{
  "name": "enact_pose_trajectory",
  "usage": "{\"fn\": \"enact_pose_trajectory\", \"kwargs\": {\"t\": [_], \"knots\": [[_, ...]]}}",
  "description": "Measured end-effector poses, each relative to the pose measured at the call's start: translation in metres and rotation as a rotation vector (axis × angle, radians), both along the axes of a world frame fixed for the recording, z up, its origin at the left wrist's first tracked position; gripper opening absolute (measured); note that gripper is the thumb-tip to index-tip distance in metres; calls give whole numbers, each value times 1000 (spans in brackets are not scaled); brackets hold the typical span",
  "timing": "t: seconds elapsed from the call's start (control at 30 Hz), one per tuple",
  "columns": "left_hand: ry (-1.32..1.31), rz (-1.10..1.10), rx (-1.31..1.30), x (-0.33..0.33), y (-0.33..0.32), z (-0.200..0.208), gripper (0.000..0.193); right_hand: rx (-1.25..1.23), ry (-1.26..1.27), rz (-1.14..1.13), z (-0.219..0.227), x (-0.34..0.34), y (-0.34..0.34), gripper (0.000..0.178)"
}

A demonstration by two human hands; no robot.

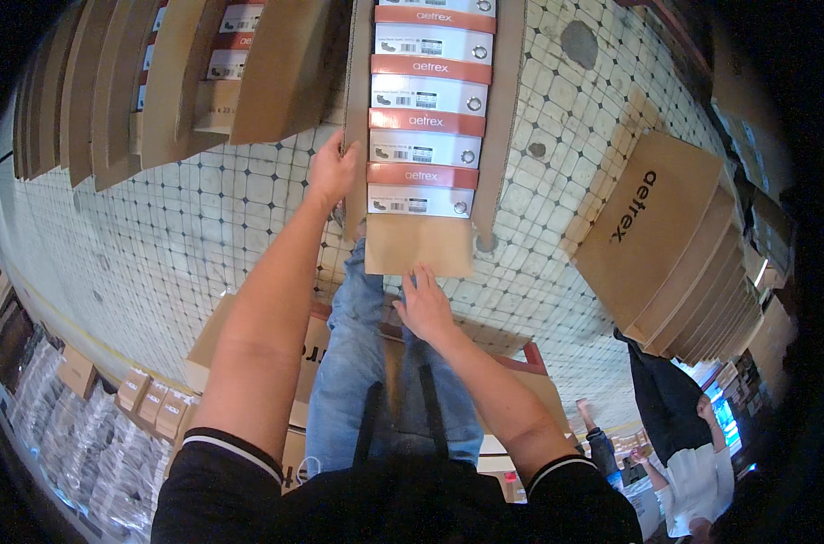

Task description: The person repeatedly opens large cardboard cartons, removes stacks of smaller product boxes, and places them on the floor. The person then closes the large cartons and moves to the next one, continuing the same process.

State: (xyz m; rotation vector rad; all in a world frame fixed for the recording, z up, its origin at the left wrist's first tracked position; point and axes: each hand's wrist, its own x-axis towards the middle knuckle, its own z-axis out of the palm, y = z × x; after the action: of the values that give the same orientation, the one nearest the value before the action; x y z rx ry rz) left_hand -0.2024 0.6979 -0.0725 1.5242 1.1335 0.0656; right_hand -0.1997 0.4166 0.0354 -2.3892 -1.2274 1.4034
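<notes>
A long brown cardboard carton lies in front of me, packed with a row of white shoe boxes with orange-red lids. Its long side flaps stand open to the left and right, and the near end flap folds out toward me. My left hand is closed on the edge of the left flap. At the outer edge of the near flap, my right hand touches the cardboard with its fingers stretched out and thumb apart. My legs in blue jeans are just below the carton.
More open cartons holding shoe boxes stand at the upper left. A row of brown cartons is at the right, near a person in a white shirt. Plastic-wrapped goods fill the lower left. The floor is tiled.
</notes>
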Motion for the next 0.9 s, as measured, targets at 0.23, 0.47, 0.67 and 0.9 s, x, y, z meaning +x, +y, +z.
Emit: {"fn": "enact_pose_trajectory", "kwargs": {"t": [0.23,0.47,0.67,0.9], "knots": [[83,-32,2,0,-1,9,34,1,126,-71,-8,10,-6,54],[61,3,24,3,-3,9,42,28,118,-94,-2,14,-4,50],[77,20,24,4,-4,11,41,23,126,-133,-2,26,0,43],[194,-53,75,8,-1,25,39,72,160,-272,7,47,19,33]]}}
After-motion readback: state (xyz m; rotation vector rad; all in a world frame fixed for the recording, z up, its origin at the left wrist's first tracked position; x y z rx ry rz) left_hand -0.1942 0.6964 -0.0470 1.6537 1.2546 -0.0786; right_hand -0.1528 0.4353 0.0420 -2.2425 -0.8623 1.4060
